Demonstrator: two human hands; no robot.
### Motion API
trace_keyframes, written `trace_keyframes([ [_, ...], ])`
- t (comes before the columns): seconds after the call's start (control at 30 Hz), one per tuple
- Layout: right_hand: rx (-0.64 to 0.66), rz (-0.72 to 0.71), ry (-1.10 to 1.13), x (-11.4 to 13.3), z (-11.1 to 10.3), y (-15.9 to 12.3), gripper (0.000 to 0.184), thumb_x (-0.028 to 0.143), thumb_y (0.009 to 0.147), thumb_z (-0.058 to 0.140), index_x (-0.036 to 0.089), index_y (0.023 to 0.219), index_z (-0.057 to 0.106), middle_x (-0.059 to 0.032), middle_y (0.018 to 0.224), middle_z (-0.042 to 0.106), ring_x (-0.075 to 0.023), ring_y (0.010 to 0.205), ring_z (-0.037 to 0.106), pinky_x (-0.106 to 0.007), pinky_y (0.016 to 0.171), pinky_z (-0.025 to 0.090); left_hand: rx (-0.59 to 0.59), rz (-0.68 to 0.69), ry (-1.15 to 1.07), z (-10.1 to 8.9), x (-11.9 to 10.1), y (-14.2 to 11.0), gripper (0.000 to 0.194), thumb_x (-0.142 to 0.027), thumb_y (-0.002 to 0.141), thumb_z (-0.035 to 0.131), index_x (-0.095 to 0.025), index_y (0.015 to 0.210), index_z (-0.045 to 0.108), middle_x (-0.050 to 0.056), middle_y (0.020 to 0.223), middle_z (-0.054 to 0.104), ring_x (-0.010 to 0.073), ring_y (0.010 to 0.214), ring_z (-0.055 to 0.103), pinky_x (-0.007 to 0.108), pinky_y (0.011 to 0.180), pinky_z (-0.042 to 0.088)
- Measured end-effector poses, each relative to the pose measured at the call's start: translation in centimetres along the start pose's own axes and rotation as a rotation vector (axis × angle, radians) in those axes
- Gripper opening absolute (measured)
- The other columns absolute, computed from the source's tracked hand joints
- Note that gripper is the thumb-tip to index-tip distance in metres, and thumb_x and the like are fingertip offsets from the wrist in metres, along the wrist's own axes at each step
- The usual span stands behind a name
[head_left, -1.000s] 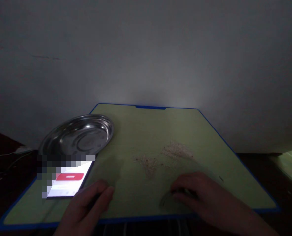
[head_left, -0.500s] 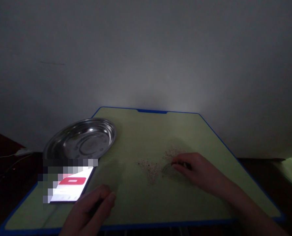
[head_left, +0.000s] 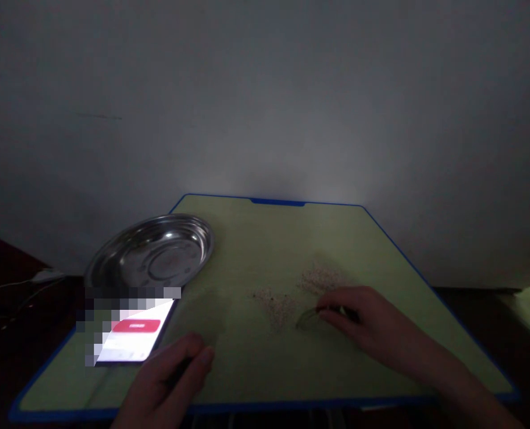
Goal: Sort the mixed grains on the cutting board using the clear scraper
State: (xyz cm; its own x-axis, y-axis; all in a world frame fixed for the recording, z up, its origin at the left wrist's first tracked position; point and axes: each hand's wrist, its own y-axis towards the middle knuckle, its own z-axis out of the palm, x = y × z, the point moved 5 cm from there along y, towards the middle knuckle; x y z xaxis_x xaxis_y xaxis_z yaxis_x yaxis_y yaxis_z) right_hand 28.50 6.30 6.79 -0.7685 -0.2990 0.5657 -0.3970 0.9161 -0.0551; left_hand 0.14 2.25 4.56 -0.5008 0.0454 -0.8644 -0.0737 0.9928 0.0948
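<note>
Your right hand (head_left: 370,316) has moved away from you since a second ago, up close to the grains (head_left: 277,307). Nearest you, your left hand (head_left: 153,381) is curled, thumb pressed to finger, by the glowing phone (head_left: 128,345). Your right thumb and finger pinch a thin thing (head_left: 307,316), too dim to name, poking out to the left. One heap lies just past its tip; the farther heap (head_left: 322,277) lies just beyond your fingers. Behind the phone sits a metal bowl (head_left: 169,262), its shiny bottom showing.
</note>
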Motion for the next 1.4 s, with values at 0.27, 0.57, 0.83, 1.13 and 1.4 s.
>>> trace_keyframes([
  [0.27, 0.006, -0.019, -0.034, 0.1, 0.6, -0.1, 0.019, 0.023, 0.095, 0.054, 0.021, 0.092, 0.072, -0.002, 0.085, 0.073, -0.0187, 0.077, 0.064, -0.03, 0.067, 0.043, 0.087, 0.058, 0.036, 0.2, 1.4, 0.2, 0.038, -0.053, 0.084, 0.055, -0.026, 0.056, 0.054, -0.004, 0.054, 0.056, 0.0152, 0.053, 0.056, 0.022, 0.048, 0.049],
  [0.57, 0.0, -0.016, -0.012, 1.3, 1.1, -0.2, 0.018, 0.022, 0.094, 0.055, 0.02, 0.093, 0.073, -0.0025, 0.084, 0.074, -0.0189, 0.077, 0.066, -0.03, 0.069, 0.044, 0.102, 0.063, 0.061, 0.2, 1.1, 0.2, 0.036, -0.047, 0.087, 0.053, -0.026, 0.057, 0.051, -0.005, 0.055, 0.055, 0.0143, 0.053, 0.056, 0.022, 0.049, 0.047],
  [0.83, 0.029, -0.045, 0.052, 1.8, 1.6, -1.2, 0.018, 0.024, 0.094, 0.055, 0.023, 0.095, 0.073, -0.0007, 0.088, 0.075, -0.0183, 0.082, 0.068, -0.03, 0.073, 0.046, 0.122, 0.08, 0.062, 0.2, 1.2, 0.3, 0.037, -0.048, 0.088, 0.051, -0.026, 0.059, 0.052, -0.005, 0.056, 0.055, 0.0141, 0.053, 0.057, 0.021, 0.049, 0.048],
  [1.13, 0.001, 0.005, 0.021, 1.1, 2.7, -0.6, 0.018, 0.02, 0.093, 0.056, 0.021, 0.094, 0.074, -0.0025, 0.088, 0.076, -0.0199, 0.081, 0.068, -0.032, 0.072, 0.045, 0.14, 0.042, 0.067, 0.3, 1.5, 0.0, 0.039, -0.051, 0.088, 0.05, -0.025, 0.06, 0.054, -0.004, 0.057, 0.054, 0.014, 0.054, 0.055, 0.022, 0.05, 0.046],
  [1.4, 0.111, -0.053, 0.059, 2.5, 3.8, -0.6, 0.016, 0.018, 0.092, 0.06, 0.024, 0.092, 0.075, 0.0003, 0.086, 0.075, -0.0173, 0.08, 0.067, -0.028, 0.072, 0.044, 0.184, 0.026, 0.02, 0.3, 1.3, -0.2, 0.04, -0.047, 0.092, 0.047, -0.024, 0.06, 0.05, -0.006, 0.058, 0.049, 0.0123, 0.054, 0.05, 0.022, 0.051, 0.043],
])
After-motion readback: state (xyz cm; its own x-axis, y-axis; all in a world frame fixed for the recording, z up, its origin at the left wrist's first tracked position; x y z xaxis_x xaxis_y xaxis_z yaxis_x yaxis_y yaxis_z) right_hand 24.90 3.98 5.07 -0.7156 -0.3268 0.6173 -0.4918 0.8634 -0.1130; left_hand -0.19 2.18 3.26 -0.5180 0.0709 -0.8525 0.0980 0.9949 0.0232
